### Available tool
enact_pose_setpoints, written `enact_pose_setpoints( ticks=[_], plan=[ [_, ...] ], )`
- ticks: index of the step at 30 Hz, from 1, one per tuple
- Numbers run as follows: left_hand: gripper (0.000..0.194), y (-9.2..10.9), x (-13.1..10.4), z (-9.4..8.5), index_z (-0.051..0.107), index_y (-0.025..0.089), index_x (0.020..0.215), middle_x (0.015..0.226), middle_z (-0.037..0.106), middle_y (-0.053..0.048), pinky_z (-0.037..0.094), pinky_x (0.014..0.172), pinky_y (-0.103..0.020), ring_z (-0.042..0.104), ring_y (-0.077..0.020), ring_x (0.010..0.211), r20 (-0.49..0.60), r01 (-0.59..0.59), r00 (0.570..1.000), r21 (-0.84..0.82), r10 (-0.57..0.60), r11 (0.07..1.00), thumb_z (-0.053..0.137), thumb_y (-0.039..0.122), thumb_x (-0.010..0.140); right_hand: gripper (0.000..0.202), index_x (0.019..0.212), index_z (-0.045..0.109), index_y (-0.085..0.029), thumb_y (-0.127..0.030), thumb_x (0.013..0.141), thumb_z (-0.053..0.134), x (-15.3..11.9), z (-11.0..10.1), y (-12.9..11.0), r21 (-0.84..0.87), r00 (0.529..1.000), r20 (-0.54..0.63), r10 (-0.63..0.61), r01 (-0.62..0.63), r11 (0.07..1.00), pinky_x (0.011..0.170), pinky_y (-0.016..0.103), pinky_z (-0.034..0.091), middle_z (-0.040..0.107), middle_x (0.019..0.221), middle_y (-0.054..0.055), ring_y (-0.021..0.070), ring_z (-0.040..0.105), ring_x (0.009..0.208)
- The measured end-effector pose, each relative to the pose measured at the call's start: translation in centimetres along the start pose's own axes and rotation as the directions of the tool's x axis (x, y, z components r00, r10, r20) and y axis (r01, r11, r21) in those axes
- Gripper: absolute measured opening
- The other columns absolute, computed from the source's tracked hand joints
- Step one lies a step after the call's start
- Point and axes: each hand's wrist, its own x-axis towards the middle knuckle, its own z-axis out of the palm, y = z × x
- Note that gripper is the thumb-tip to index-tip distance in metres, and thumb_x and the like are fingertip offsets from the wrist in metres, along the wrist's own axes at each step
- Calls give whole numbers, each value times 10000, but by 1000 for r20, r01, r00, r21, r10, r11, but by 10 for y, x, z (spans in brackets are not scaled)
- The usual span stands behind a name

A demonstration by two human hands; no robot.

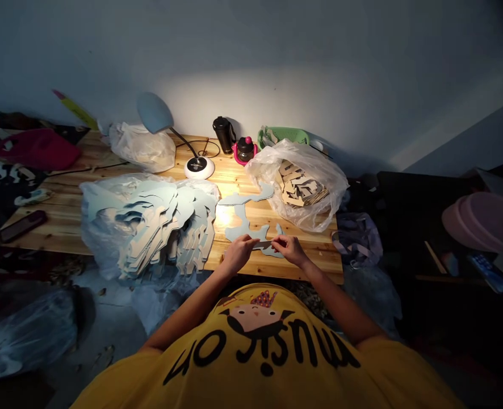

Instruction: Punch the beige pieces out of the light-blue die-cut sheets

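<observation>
Close to the table's front edge, my left hand (239, 253) and my right hand (289, 250) pinch a small pale cut-out piece (265, 245) between them. Its exact shape is too small to tell. Just beyond my fingers lie light-blue cardboard cut-outs (248, 232), flat on the wood. A wavy blue cut-out (247, 198) rests farther back. To the left, a large fanned pile of cut-out sheets (158, 213) spreads over a clear plastic bag. An open plastic bag (336, 184) at the right holds many brown cardboard pieces (300, 184).
A desk lamp (199, 167) lights the wooden table (238, 176). Behind stand a black tumbler (223, 135), a pink-handled jar (245, 150) and a green basket (292, 134). A dark phone-like object (22, 226) lies at the left edge. Pink tubs (485, 221) stand right.
</observation>
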Motion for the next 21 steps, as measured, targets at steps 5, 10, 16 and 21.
enact_pose_setpoints(
  ticks=[5,10,16,21],
  plan=[
    [359,14,-13,6,631,236,1274,1178,579,-109,520,818,-270,627,-151,896,-59,-96,994,-92,91,991,434,229,974,235,666,612,-176,-362,808,635,-4,15,-3,65,998,70,5,-9,998,509,234,435,620,567,15,142,583,511],
    [277,22,-25,4,677,209,1162,1065,652,-88,530,856,-267,644,-158,957,-66,-140,990,-350,125,926,483,247,969,292,649,565,-177,-411,791,666,-11,28,-9,290,985,169,30,-79,954,477,212,382,540,548,-20,99,481,486],
    [235,21,-36,8,678,174,1070,959,692,-79,556,710,-241,672,-149,815,-32,37,997,-611,-71,791,605,327,907,426,591,489,-189,-498,723,751,-19,41,-10,483,978,190,87,-170,859,459,211,319,456,513,-43,75,377,465],
    [192,19,-41,6,660,164,801,931,705,-73,542,671,-234,663,-144,792,-148,1,980,-663,-132,749,695,349,843,455,630,475,-198,-544,701,761,-19,47,-1,636,969,158,192,-248,730,479,212,373,488,556,-39,78,411,482]
  ],
)
